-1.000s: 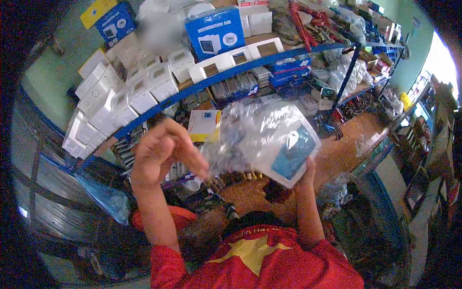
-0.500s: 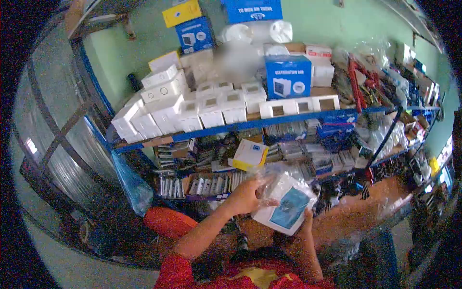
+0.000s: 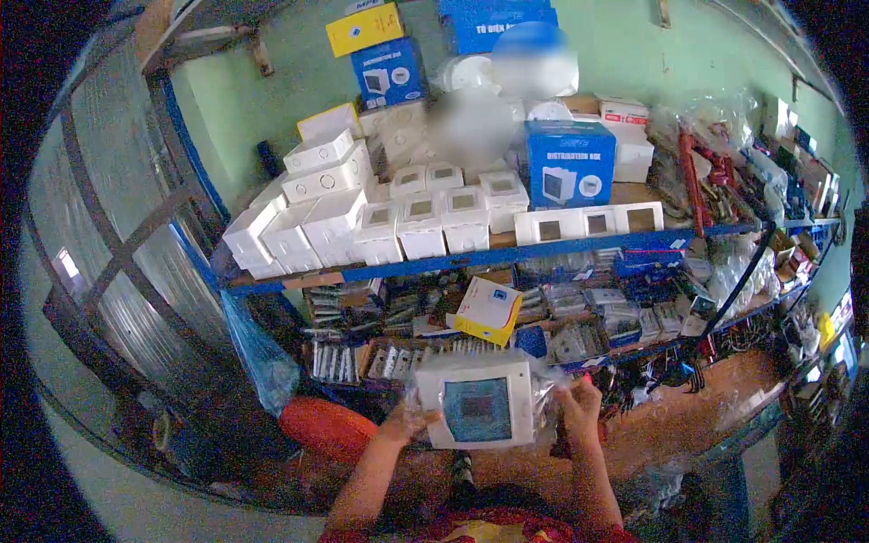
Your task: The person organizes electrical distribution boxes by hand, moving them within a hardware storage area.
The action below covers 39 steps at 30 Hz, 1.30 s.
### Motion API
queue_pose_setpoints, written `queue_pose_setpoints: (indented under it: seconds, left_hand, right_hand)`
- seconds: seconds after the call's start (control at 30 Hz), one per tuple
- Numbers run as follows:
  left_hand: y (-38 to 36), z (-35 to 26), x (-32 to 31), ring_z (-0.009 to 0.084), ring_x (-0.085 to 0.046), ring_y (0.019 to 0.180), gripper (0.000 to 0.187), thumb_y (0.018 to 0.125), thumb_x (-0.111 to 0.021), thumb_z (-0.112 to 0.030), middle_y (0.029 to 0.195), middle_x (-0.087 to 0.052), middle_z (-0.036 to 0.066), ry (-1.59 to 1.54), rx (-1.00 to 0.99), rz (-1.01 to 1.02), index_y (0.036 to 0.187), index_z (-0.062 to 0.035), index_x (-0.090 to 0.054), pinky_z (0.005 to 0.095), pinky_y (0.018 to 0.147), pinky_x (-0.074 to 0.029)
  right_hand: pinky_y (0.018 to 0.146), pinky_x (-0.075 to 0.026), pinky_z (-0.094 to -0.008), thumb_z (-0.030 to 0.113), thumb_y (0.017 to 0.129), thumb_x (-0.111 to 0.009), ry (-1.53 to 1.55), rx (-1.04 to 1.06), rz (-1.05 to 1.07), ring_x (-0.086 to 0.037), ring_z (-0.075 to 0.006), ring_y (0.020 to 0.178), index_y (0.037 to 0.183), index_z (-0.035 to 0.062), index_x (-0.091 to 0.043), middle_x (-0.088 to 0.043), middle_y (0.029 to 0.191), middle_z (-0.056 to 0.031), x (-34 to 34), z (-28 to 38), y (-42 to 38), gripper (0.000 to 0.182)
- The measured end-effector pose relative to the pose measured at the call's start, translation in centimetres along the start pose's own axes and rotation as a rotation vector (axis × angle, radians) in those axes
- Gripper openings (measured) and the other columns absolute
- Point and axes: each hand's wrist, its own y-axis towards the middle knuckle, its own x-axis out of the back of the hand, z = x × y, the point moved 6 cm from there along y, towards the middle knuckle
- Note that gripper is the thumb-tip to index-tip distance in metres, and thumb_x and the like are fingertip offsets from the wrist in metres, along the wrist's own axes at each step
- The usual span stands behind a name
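A white box with a teal window (image 3: 478, 410) is held level in front of me, wrapped in clear plastic. My left hand (image 3: 407, 422) grips its left side, with the fingers partly behind the box. On the right, my right hand (image 3: 577, 400) pinches the gathered end of the plastic wrapping (image 3: 547, 394), a little apart from the box itself. Just above the held box, a yellow and white box (image 3: 489, 309) lies tilted among packed goods on the lower shelf.
White boxes (image 3: 421, 222) stand on the blue-edged upper shelf (image 3: 380, 271), beside a blue distribution box carton (image 3: 570, 163). A red object (image 3: 326, 427) is at the lower left, under a hanging blue plastic bag (image 3: 262, 362). Metal-framed panels (image 3: 127, 244) line the left.
The held box has turned from tilted to level and moved left and slightly down. My right hand has moved from the box's lower edge to the plastic at its right. The view has shifted.
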Motion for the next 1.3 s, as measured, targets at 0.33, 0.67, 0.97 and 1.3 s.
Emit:
queue_pose_setpoints:
  seconds: [0.33, 0.67, 0.97, 1.3]
  left_hand:
    - [-6.5, 0.4, 15.6, 0.0228, -0.061, 0.096, 0.055, 0.075, -0.072, -0.011, 0.109, -0.062, 0.009, -0.305, -0.09, -0.452, 0.123, -0.0002, -0.048, 0.0392, 0.085, -0.05]
    - [-6.1, 3.2, 13.8, 0.0327, -0.053, 0.115, 0.063, 0.091, -0.05, -0.043, 0.131, -0.05, 0.015, -0.698, -0.171, -0.516, 0.136, -0.0019, -0.035, 0.0479, 0.099, -0.044]
    - [-3.0, 6.4, 15.8, 0.0301, -0.052, 0.119, 0.059, 0.091, -0.052, -0.039, 0.13, -0.052, 0.015, -0.776, -0.097, -0.435, 0.135, -0.0031, -0.039, 0.0465, 0.102, -0.041]
    - [3.2, 5.8, 13.2, 0.0274, -0.057, 0.11, 0.053, 0.09, -0.053, -0.036, 0.125, -0.056, 0.012, -0.768, -0.068, -0.442, 0.131, -0.0027, -0.043, 0.0423, 0.096, -0.046]
  right_hand:
    - [0.07, -0.045, -0.0259, 0.02, 0.092, -0.06, 0.142, 0.09, -0.351, -0.054, -0.0094, 0.078, 0.088, 0.0057, -0.059, -0.061, 0.085, -0.0003, 4.7, -5.9, 8.7, 0.015]
    - [0.057, -0.044, -0.0292, 0.017, 0.09, -0.06, 0.338, -0.161, -0.28, -0.052, -0.0146, 0.065, 0.091, 0.0072, -0.059, -0.059, 0.082, -0.0044, -17.5, -9.4, 24.3, 0.01]
    - [0.064, -0.045, -0.0308, 0.016, 0.086, -0.065, 0.325, -0.265, -0.193, -0.053, -0.014, 0.072, 0.09, 0.008, -0.06, -0.059, 0.083, -0.0037, -23.8, -15.7, 28.4, 0.01]
    - [0.063, -0.042, -0.0266, 0.026, 0.083, -0.07, 0.524, -0.401, -0.095, -0.052, -0.0095, 0.07, 0.084, 0.0095, -0.06, -0.058, 0.071, 0.0007, -16.9, -5.8, 17.2, 0.019]
